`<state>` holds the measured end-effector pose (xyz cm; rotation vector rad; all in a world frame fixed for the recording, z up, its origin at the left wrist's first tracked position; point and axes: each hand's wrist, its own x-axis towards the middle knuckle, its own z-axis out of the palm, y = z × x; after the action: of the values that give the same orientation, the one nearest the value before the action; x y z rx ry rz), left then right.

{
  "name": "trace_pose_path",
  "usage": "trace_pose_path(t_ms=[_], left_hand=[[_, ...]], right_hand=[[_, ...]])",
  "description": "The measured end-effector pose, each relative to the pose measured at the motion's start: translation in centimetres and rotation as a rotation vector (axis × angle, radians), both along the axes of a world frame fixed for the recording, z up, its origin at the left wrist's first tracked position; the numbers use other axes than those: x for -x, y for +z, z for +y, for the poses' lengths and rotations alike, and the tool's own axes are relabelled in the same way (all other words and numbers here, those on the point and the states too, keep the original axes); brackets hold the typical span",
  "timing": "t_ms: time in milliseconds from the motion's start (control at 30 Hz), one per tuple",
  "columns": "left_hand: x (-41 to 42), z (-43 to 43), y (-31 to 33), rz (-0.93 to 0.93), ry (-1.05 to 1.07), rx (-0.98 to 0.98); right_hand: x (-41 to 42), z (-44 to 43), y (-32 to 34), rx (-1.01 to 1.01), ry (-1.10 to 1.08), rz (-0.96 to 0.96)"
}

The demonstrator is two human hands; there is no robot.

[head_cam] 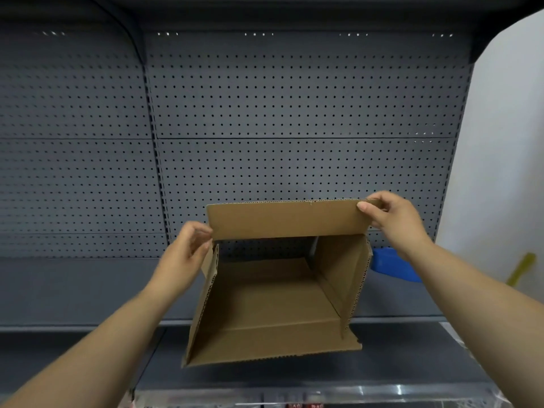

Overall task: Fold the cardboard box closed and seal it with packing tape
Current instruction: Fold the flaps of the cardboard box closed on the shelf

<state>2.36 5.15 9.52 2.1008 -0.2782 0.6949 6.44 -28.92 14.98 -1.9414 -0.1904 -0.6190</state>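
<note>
A brown cardboard box (270,301) is held up in the air in front of a grey shelf, its open side facing me, with the inside and loose flaps showing. My left hand (184,254) pinches the box's upper left corner. My right hand (391,219) grips the upper right corner of the top flap (288,219), thumb on the near face. A blue object (388,265), possibly a tape dispenser, lies on the shelf behind my right forearm, partly hidden.
A grey pegboard back wall (294,113) rises behind the grey shelf (88,290). A lower shelf edge (323,390) runs along the bottom. A white wall (506,142) and a yellow object (521,267) stand at the right.
</note>
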Motion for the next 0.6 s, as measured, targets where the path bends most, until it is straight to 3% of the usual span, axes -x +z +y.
trace_pose_path(t_ms=[100,167,467,600], left_hand=[[-1.3,1.6,-0.6,0.031,-0.052,-0.257],[-2.0,2.4,-0.7,0.043,-0.073,-0.32],[-5.3,4.7,-0.3,0.044,-0.039,-0.309],[-6.1,5.3,-0.3,0.026,-0.052,-0.232]], right_hand=[[-0.3,0.5,0.3,-0.113,0.059,-0.012],[-0.5,0.6,0.2,-0.152,0.066,-0.052],[-1.5,2.0,0.6,0.135,0.089,-0.164],[-1.4,1.5,0.5,0.305,0.252,0.022]])
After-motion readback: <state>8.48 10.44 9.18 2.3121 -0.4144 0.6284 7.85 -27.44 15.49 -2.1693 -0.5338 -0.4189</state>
